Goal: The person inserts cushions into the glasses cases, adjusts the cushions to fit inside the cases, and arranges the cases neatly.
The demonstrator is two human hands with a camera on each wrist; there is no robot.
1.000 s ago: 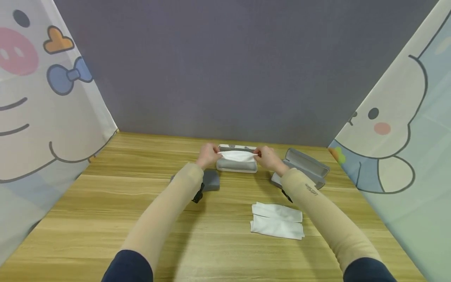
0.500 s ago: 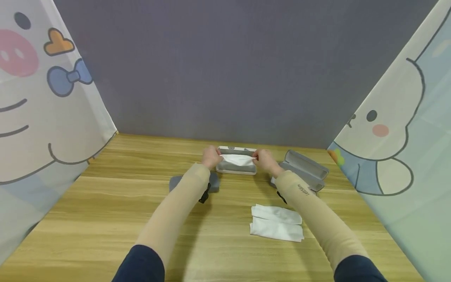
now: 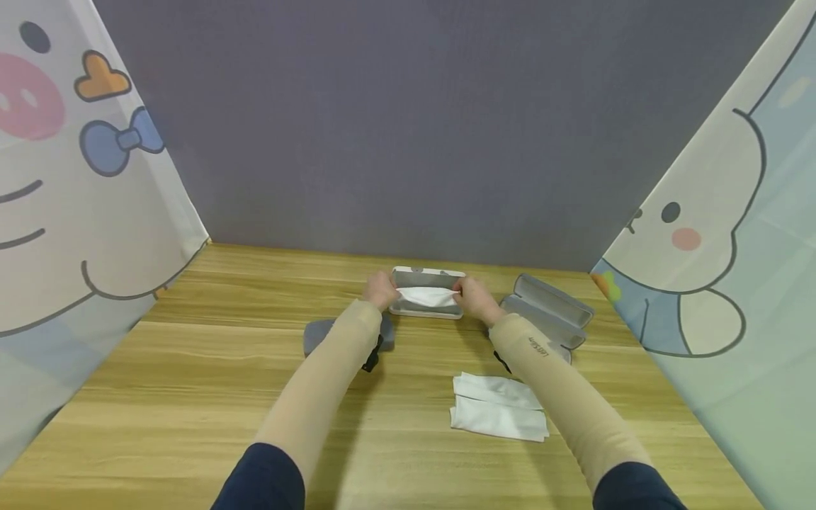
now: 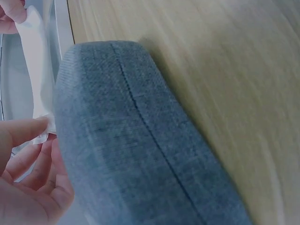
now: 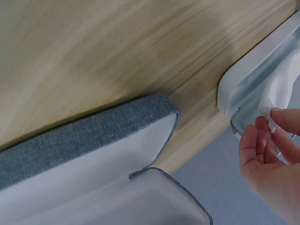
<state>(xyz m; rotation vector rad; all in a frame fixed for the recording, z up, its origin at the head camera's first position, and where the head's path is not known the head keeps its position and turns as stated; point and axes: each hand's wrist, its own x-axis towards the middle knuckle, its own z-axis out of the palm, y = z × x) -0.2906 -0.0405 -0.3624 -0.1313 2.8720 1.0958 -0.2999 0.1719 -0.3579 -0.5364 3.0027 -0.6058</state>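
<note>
At the back middle of the table, a white folded cloth (image 3: 427,297) stretches between my two hands, over the inside of an open white-rimmed glasses case (image 3: 426,313). My left hand (image 3: 380,290) pinches the cloth's left end between thumb and fingers. Its right end is pinched by my right hand (image 3: 477,300). In the left wrist view, the left thumb and fingers (image 4: 28,129) meet on the cloth's end. The right wrist view has the right fingertips (image 5: 287,119) on a twisted corner of it. How far the cloth touches the case floor, I cannot tell.
A shut grey fabric glasses case (image 3: 316,334) lies by my left forearm. To the right, an open grey glasses case (image 3: 551,319) is partly hidden by my right forearm. Two folded white cloths (image 3: 497,418) lie nearer on the wooden table (image 3: 191,397). A grey wall stands behind.
Both hands have come down and slightly nearer with the cloth, which sits lower over the open case than a second ago. Both hands keep their pinch.
</note>
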